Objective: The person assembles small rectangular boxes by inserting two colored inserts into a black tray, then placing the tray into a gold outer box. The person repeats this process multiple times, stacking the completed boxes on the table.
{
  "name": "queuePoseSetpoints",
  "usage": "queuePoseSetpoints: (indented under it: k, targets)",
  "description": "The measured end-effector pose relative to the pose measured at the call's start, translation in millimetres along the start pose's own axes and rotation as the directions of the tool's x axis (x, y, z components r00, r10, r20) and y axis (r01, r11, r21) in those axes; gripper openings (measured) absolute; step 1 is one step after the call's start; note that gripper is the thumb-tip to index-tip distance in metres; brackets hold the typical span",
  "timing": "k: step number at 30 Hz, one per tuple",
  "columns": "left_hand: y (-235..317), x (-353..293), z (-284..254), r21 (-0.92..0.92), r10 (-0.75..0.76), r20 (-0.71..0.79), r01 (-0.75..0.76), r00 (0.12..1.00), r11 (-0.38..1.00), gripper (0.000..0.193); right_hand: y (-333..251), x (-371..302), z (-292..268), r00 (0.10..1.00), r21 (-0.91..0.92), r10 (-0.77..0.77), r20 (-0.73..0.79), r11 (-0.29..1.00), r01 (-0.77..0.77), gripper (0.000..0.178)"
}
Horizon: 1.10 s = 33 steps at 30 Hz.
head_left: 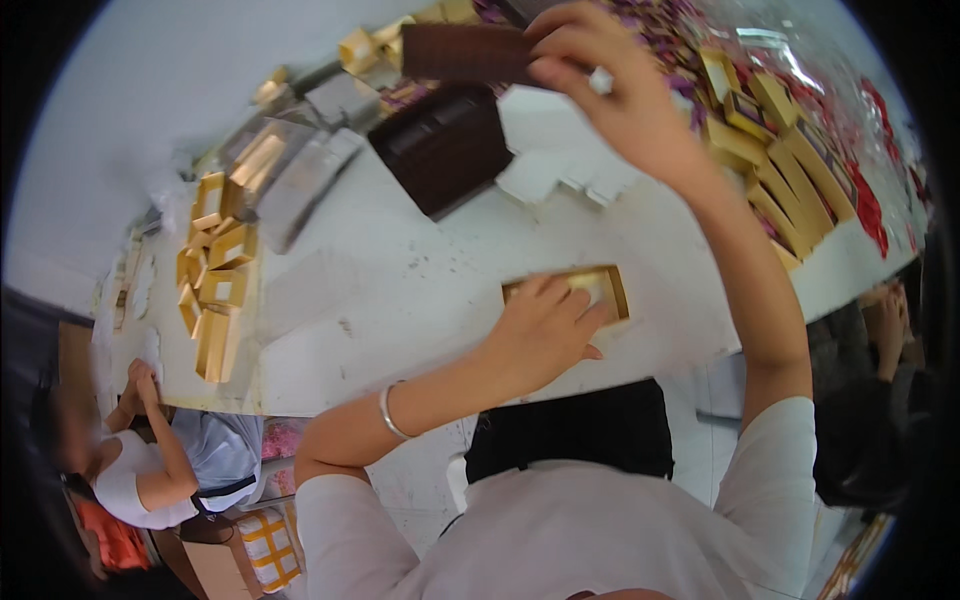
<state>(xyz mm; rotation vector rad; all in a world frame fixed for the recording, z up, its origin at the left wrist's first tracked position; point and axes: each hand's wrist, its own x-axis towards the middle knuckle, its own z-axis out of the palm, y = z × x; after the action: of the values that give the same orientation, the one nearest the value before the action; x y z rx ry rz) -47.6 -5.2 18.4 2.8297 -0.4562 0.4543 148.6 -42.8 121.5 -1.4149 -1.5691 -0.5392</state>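
My left hand (540,335) reaches into a small open gold box (620,290) on the white table. Its fingers are over the inside and its thumb is at the near side, so it seems to grip the near wall; the fingertips are partly hidden. Something pale shows inside the box. My right hand (610,90) is raised over the far side of the table, somewhat blurred. Its fingers close on the right end of a dark brown ribbed sheet (465,53). Just below that sheet lies a dark brown stack (440,150) of similar colour, beside white cut-out pieces (560,145).
Gold open boxes (215,285) and clear plastic covers (305,185) line the left side. More gold boxes (790,180) are piled at right, near clear and red wrapping (870,200). A seated person (155,450) works at left; another person's hand (887,310) shows at right.
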Motion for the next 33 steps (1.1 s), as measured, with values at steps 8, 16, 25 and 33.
queuePoseSetpoints:
  k: [8,16,25,33]
  targets:
    - [-11,-15,-28,-0.119,-0.229,-0.037,0.223,0.973,0.967,0.082,-52,-134,-116,0.527,0.687,0.782,0.332,0.183,-0.704,0.066]
    - [-19,30,-2,-0.369,-0.336,0.171,0.377,0.926,0.850,0.092,-41,-125,-99,0.142,-0.124,0.765,0.628,0.279,-0.952,0.033]
    - [-26,39,6,-0.440,-0.314,0.182,0.363,0.932,0.822,0.092,-38,-121,-65,0.500,-0.393,0.752,0.430,0.654,-0.646,0.026]
    - [-35,30,17,-0.421,-0.250,0.127,0.280,0.960,0.863,0.087,-41,-116,-72,0.486,-0.507,0.709,0.511,0.705,-0.496,0.025]
